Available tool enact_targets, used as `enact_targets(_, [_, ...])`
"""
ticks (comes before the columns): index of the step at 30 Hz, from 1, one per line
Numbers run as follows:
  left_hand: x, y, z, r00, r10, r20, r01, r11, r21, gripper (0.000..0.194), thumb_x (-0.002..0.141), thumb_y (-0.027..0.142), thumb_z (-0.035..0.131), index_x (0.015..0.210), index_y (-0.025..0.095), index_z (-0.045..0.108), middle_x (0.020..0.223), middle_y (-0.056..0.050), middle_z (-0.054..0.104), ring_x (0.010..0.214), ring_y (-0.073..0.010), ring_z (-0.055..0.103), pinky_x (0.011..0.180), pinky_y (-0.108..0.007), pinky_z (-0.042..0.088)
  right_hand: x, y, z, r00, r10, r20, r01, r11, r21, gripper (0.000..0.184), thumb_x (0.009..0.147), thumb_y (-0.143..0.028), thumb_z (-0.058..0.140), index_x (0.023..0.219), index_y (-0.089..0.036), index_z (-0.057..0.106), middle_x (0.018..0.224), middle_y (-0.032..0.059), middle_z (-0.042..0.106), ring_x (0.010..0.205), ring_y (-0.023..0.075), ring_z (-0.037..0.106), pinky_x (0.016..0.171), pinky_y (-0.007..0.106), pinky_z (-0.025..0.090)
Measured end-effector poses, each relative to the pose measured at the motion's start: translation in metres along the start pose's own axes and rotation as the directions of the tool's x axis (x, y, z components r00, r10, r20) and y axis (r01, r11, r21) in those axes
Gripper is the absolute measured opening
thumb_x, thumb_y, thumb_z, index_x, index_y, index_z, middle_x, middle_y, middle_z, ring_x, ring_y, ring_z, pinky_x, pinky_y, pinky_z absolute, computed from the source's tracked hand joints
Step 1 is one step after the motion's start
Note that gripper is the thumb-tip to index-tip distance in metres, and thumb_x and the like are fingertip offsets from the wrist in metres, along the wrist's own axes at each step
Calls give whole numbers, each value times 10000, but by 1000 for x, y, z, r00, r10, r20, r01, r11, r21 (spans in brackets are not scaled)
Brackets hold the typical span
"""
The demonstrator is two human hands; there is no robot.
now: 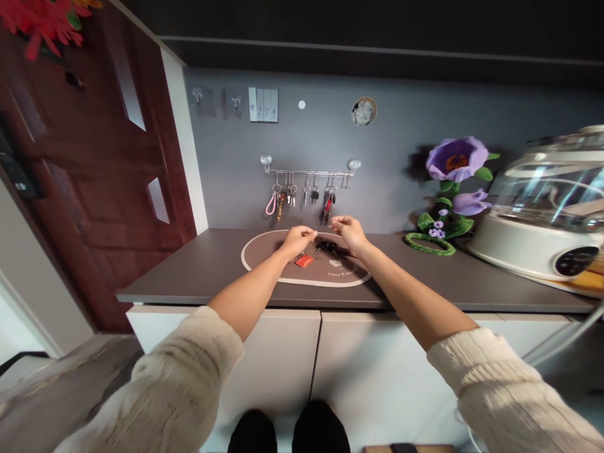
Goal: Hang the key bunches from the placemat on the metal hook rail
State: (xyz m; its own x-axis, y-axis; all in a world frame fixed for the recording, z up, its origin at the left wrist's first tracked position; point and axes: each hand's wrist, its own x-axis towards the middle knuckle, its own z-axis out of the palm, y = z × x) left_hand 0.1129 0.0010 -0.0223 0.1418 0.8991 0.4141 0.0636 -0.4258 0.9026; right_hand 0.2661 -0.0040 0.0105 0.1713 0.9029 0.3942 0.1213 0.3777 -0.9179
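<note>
My left hand (298, 241) is over the brown oval mat (262, 251), thumb and fingers pinched together. Just below it is an orange key tag (304, 260) with a small ring; whether it hangs from these fingers or lies on the mat I cannot tell. Dark keys (325, 246) lie on the mat between my hands. My right hand (348, 233) is raised at the mat's right, fingertips closed in a pinch near the hanging keys; what they hold, if anything, is too small to make out. Several key sets (281, 200) hang from a clear hook rail (306, 173).
At the right a purple fabric flower (455, 160) stands on the counter (217, 277), beside a white appliance with a clear lid (538, 242). A dark red door (108, 157) is on the left. White cabinet doors (278, 352) are below the counter, and a dark shelf overhangs it.
</note>
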Motion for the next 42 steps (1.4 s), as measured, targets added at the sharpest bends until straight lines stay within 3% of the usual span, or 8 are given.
enact_targets(4, [-1, -1, -1, 1000, 10, 4, -10, 999, 51, 188, 652, 318, 610, 671, 131, 612, 558, 14, 532, 518, -83, 414, 545, -230, 328, -8, 14, -8, 997, -39, 72, 52, 980, -193, 48, 672, -172, 583, 715, -155, 594, 627, -18, 593, 565, 75, 496, 598, 199, 385])
enact_targets(9, [-4, 2, -1, 1000, -11, 12, 10, 996, 84, 142, 657, 267, 608, 656, 125, 602, 524, 20, 500, 512, -77, 403, 547, -224, 325, -12, 23, -15, 987, -75, 144, 136, 868, -477, 47, 639, -142, 621, 613, -180, 613, 577, -18, 593, 562, 95, 495, 620, 212, 378])
enact_targets(15, [-4, 2, -1, 1000, -10, 24, 8, 995, 104, 130, 651, 252, 612, 673, 125, 610, 540, 16, 523, 517, -78, 410, 567, -228, 343, -5, 30, -14, 950, -186, 252, 302, 763, -572, 120, 572, -92, 664, 570, -210, 646, 620, 14, 605, 728, 153, 530, 735, 231, 379])
enact_targets(18, [-2, -1, 0, 999, 19, 42, -25, 990, 141, 104, 662, 219, 589, 678, 120, 617, 571, 7, 552, 529, -80, 425, 571, -229, 348, -3, 31, -13, 944, -204, 260, 324, 730, -602, 119, 588, -87, 649, 573, -204, 649, 640, 28, 604, 740, 161, 529, 763, 242, 372])
enact_targets(26, [-2, 0, 0, 997, 60, 46, -68, 978, 196, 71, 671, 153, 554, 687, 113, 610, 612, -6, 566, 559, -85, 457, 602, -234, 370, -7, 24, -11, 970, -186, 159, 243, 815, -526, 98, 617, -103, 624, 572, -187, 602, 642, 17, 602, 671, 138, 501, 727, 240, 373])
enact_targets(36, [4, -5, 1, 997, 73, 33, -76, 992, 103, 197, 663, 121, 574, 860, 105, 579, 752, -26, 577, 666, -85, 494, 714, -246, 404, -4, 25, -8, 945, -216, 245, 291, 897, -334, 64, 706, -237, 578, 716, -174, 582, 626, -11, 585, 610, 105, 486, 639, 218, 385])
enact_targets(42, [3, -1, 2, 994, 89, 67, -91, 996, 22, 95, 687, 163, 569, 765, 114, 551, 716, -12, 568, 657, -88, 503, 719, -262, 409, -4, 24, -7, 918, -257, 302, 317, 933, -169, 169, 722, -337, 545, 769, -175, 542, 676, -10, 565, 620, 108, 489, 642, 244, 402])
